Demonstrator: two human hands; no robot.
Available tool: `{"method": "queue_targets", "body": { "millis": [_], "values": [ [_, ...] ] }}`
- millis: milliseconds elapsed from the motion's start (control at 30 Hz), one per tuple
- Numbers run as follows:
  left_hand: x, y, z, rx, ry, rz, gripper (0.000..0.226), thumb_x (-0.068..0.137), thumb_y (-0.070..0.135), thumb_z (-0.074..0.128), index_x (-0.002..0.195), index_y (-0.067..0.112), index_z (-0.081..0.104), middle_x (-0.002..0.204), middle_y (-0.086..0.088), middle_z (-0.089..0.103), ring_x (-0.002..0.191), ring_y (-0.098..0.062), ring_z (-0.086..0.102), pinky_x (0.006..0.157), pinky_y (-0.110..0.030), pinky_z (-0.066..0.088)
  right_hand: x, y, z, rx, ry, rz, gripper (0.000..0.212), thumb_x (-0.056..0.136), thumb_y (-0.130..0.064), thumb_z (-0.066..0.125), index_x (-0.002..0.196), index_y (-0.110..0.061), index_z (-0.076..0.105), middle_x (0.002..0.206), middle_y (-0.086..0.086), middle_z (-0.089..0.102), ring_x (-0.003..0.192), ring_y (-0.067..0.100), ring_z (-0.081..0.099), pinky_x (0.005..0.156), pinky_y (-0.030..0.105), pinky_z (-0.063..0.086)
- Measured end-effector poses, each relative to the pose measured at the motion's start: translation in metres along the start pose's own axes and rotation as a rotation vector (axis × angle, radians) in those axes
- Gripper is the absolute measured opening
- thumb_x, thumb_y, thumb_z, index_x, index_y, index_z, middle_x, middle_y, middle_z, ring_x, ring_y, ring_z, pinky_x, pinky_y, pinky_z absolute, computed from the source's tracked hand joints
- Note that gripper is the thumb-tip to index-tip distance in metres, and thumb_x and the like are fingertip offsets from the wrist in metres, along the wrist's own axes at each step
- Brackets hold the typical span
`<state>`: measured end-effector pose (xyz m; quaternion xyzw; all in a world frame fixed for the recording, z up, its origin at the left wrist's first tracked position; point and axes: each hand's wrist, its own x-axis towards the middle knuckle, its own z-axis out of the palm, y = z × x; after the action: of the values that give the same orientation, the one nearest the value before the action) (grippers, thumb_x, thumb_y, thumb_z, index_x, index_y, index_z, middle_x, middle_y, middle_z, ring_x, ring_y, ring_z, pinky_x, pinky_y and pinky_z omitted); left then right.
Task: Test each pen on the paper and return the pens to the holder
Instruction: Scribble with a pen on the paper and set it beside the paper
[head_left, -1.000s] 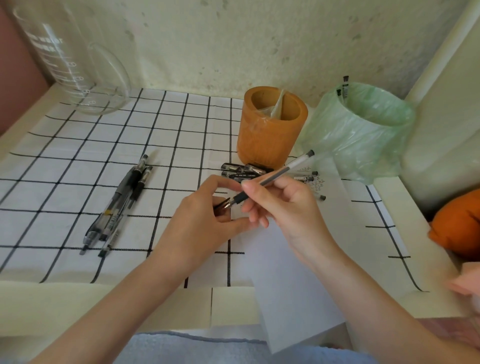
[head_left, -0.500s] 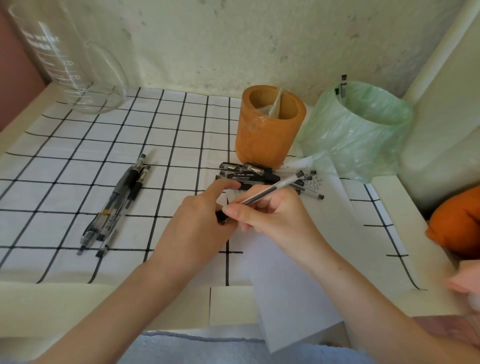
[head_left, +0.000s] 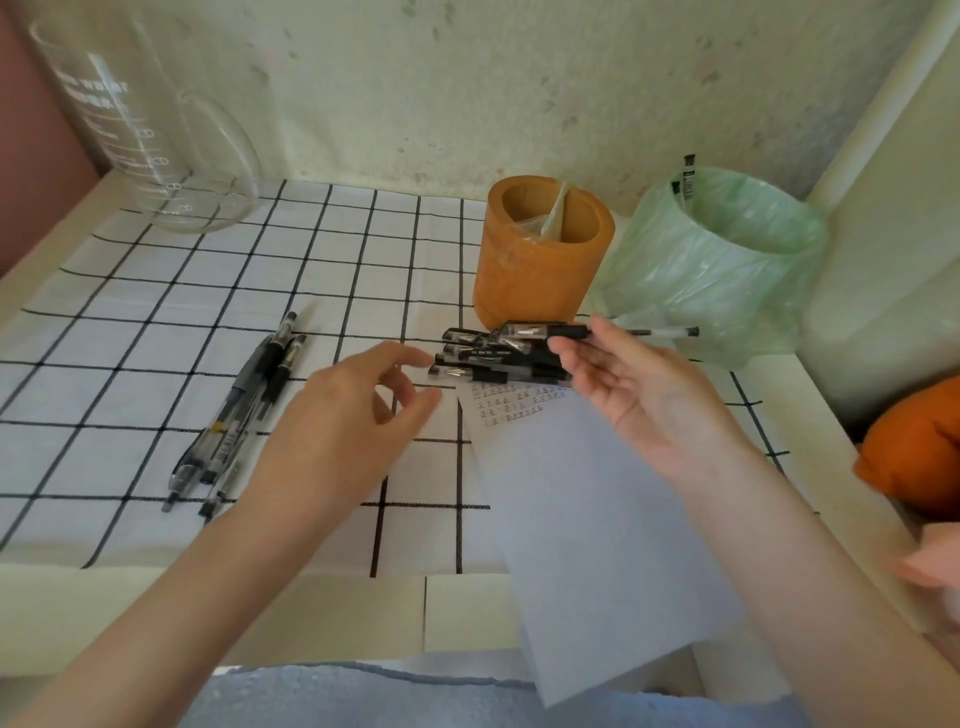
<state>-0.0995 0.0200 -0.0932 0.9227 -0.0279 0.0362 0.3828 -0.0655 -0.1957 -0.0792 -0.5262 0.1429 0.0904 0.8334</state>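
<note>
The pen (head_left: 566, 330), judged light, stiff and smooth-barrelled, best taken at its black section, is pinched there by the right hand (head_left: 639, 400) above the pen pile (head_left: 483, 358) before the orange holder (head_left: 540, 270), right of centre, while the left hand (head_left: 348, 415) is held loosely open.

The orange cylindrical wooden holder (head_left: 540, 270) is standing on the white black-gridded cloth (head_left: 130, 338). Just before it, the heap of black capped pens (head_left: 493, 356) is lying across the far edge of the white paper sheet (head_left: 587, 509). Right of it, the green bag-lined bin (head_left: 717, 270) is standing. Well left of it, the clear glass jug (head_left: 156, 140) is standing. Left of it and nearer, the bundle of clear-barrelled pens (head_left: 234, 415) is lying.
</note>
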Motion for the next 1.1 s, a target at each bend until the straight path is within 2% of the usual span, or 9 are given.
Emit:
{"method": "queue_targets", "body": {
  "millis": [100, 167, 300, 433, 533, 667, 867, 1000, 1100],
  "values": [
    [-0.002, -0.008, -0.004, 0.113, 0.094, 0.035, 0.015, 0.089, 0.028, 0.056, 0.102, 0.031, 0.063, 0.077, 0.019, 0.056, 0.068, -0.003, 0.056, 0.057, -0.015, 0.044, 0.006, -0.002, -0.005, 0.021, -0.040, 0.030, 0.013, 0.094, -0.008, 0.053, 0.091, 0.003, 0.059, 0.091, 0.022, 0.072, 0.077, 0.019, 0.072, 0.062, 0.020, 0.056],
    [-0.003, -0.013, -0.006, 0.154, 0.151, 0.046, 0.013, 0.089, 0.022, 0.057, 0.097, 0.027, 0.066, 0.075, 0.016, 0.056, 0.067, -0.006, 0.056, 0.057, -0.019, 0.045, 0.009, 0.002, -0.005, -0.022, -0.042, 0.025, 0.015, 0.094, -0.010, 0.053, 0.089, 0.004, 0.058, 0.088, 0.021, 0.073, 0.074, 0.019, 0.072, 0.059, 0.019, 0.055],
    [-0.003, -0.031, -0.007, 0.337, 0.249, 0.153, 0.013, 0.085, 0.010, 0.062, 0.095, 0.013, 0.069, 0.083, -0.002, 0.063, 0.078, -0.026, 0.058, 0.068, -0.037, 0.049, 0.013, 0.007, -0.003, -0.111, 0.006, 0.033, 0.023, 0.094, -0.019, 0.055, 0.089, 0.003, 0.060, 0.088, 0.019, 0.073, 0.062, 0.012, 0.070, 0.051, 0.016, 0.051],
    [-0.006, -0.046, -0.005, 0.515, 0.247, 0.107, 0.018, 0.079, 0.005, 0.067, 0.096, 0.004, 0.069, 0.101, -0.018, 0.063, 0.094, -0.042, 0.055, 0.075, -0.053, 0.047, 0.014, 0.005, -0.005, -0.212, 0.027, -0.012, 0.026, 0.094, -0.020, 0.055, 0.095, 0.005, 0.060, 0.091, 0.022, 0.072, 0.062, 0.013, 0.070, 0.049, 0.016, 0.049],
    [-0.008, -0.050, -0.006, 0.585, 0.209, 0.053, 0.021, 0.077, 0.002, 0.067, 0.099, 0.001, 0.067, 0.109, -0.024, 0.059, 0.093, -0.044, 0.056, 0.071, -0.054, 0.048, 0.016, 0.005, -0.008, -0.307, 0.038, -0.046, 0.021, 0.095, -0.016, 0.053, 0.092, 0.004, 0.060, 0.084, 0.017, 0.072, 0.060, 0.014, 0.069, 0.046, 0.017, 0.047],
    [-0.005, -0.053, -0.011, 0.634, 0.185, 0.040, 0.029, 0.072, -0.008, 0.068, 0.100, -0.002, 0.066, 0.104, -0.026, 0.059, 0.087, -0.044, 0.055, 0.067, -0.053, 0.051, 0.018, 0.007, -0.010, -0.486, 0.112, -0.170, 0.026, 0.095, -0.017, 0.054, 0.079, 0.000, 0.063, 0.072, 0.012, 0.072, 0.049, 0.013, 0.064, 0.040, 0.018, 0.043],
    [0.000, -0.051, -0.011, 0.597, 0.188, 0.000, 0.043, 0.067, -0.019, 0.066, 0.105, -0.001, 0.065, 0.103, -0.024, 0.058, 0.081, -0.041, 0.053, 0.065, -0.048, 0.050, 0.023, 0.013, -0.010, -0.504, 0.132, -0.202, 0.026, 0.095, -0.016, 0.055, 0.078, 0.002, 0.063, 0.059, 0.007, 0.071, 0.044, 0.015, 0.063, 0.039, 0.020, 0.046],
    [0.001, -0.047, -0.012, 0.597, 0.208, 0.019, 0.040, 0.066, -0.021, 0.067, 0.103, -0.006, 0.063, 0.094, -0.027, 0.057, 0.073, -0.042, 0.055, 0.063, -0.046, 0.050, 0.022, 0.013, -0.009, -0.539, 0.138, -0.223, 0.019, 0.093, -0.011, 0.058, 0.082, 0.004, 0.062, 0.059, 0.009, 0.069, 0.043, 0.016, 0.063, 0.041, 0.024, 0.049],
    [0.003, -0.044, -0.012, 0.519, 0.209, -0.026, 0.034, 0.080, -0.008, 0.056, 0.113, -0.003, 0.056, 0.101, -0.027, 0.054, 0.086, -0.043, 0.052, 0.072, -0.051, 0.045, 0.023, 0.015, -0.008, -0.620, 0.145, -0.275, 0.010, 0.091, -0.005, 0.059, 0.091, 0.005, 0.060, 0.064, 0.015, 0.067, 0.043, 0.019, 0.062, 0.043, 0.027, 0.053]
  ]
}}
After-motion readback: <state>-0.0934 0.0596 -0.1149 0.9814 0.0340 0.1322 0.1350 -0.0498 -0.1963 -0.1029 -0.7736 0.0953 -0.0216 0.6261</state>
